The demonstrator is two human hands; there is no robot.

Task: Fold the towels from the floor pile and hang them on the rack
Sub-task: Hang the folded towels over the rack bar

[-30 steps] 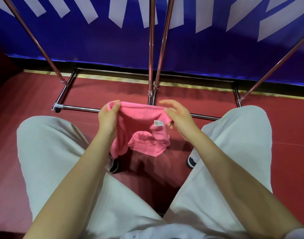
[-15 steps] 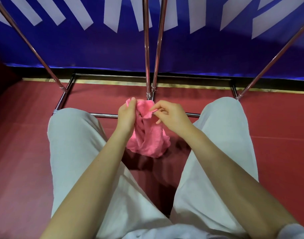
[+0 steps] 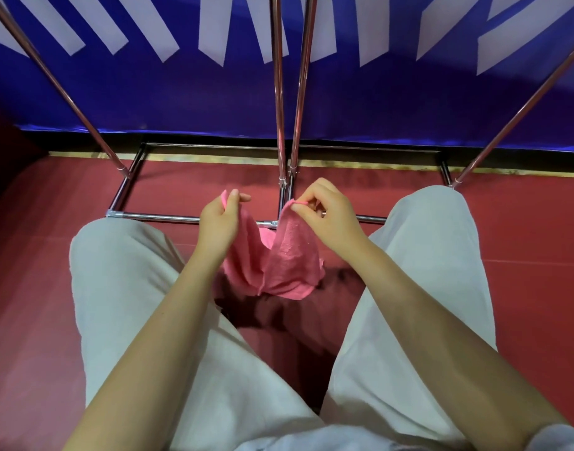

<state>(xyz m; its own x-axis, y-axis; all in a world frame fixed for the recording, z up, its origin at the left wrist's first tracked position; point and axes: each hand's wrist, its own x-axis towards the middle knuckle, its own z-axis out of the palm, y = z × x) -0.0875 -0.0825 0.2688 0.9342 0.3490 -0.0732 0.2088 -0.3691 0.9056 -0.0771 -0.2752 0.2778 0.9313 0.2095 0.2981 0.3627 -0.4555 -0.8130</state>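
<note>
At frame centre your left hand (image 3: 218, 219) and right hand (image 3: 324, 213) each pinch a top corner of the pink towel (image 3: 288, 258), which looks light, limp and sagging, so keep your grip on the corners.

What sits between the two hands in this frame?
In the head view, the pink towel sags between the left hand and right hand, each pinching a top corner; behind the gap stand the rack's center poles.

Blue banner (image 3: 376, 102) behind; red floor (image 3: 523, 229); pale trousers (image 3: 123, 288).
</note>
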